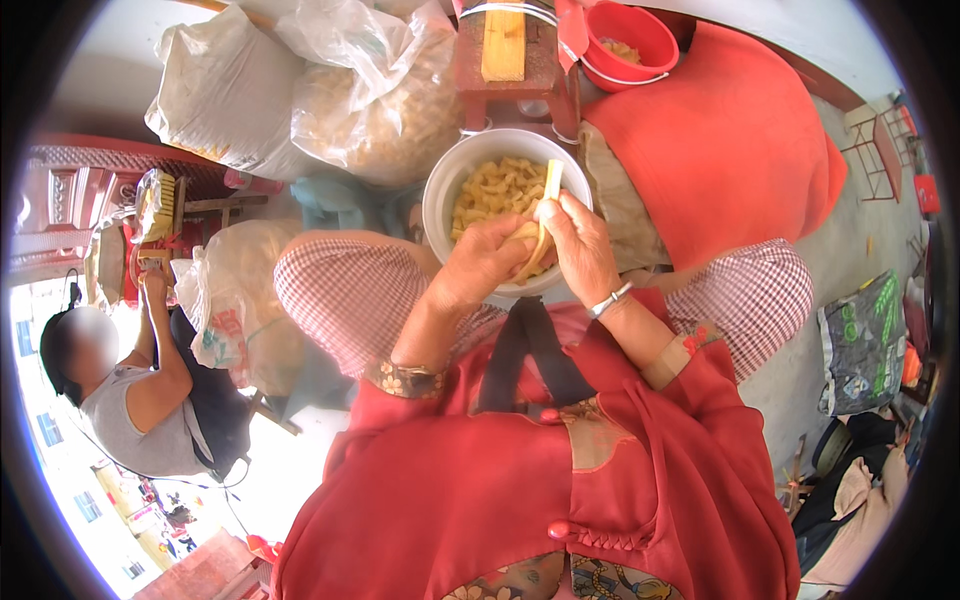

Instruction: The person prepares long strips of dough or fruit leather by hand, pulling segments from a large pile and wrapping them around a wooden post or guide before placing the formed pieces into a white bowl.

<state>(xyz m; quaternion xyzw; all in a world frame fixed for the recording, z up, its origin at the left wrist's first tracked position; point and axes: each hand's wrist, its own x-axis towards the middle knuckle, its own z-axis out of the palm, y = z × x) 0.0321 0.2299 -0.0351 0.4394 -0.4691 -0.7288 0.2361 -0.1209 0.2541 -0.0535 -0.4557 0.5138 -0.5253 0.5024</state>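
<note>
Both my hands are over a white bucket (439, 176) between my knees. Inside it lie many pale yellow, irregular pieces (501, 184) of what looks like food, its exact kind unclear. My left hand (484, 255) holds a yellowish piece (527, 234) in its curled fingers, partly hidden by them. In my right hand (581, 236) is a flat, pale yellow strip (554, 178), pinched between thumb and fingers with its end pointing up. Whether the strip is a tool handle cannot be told. A thin yellow curved band (537, 262) runs between the hands.
Beyond the bucket stands a red wooden stool (469, 88) with a wood block (504, 46). Filled plastic bags (375, 112) are left of it; a red bucket (628, 71) and red cloth-covered sack (720, 142) are right. A co-worker (142, 405) sits at the left.
</note>
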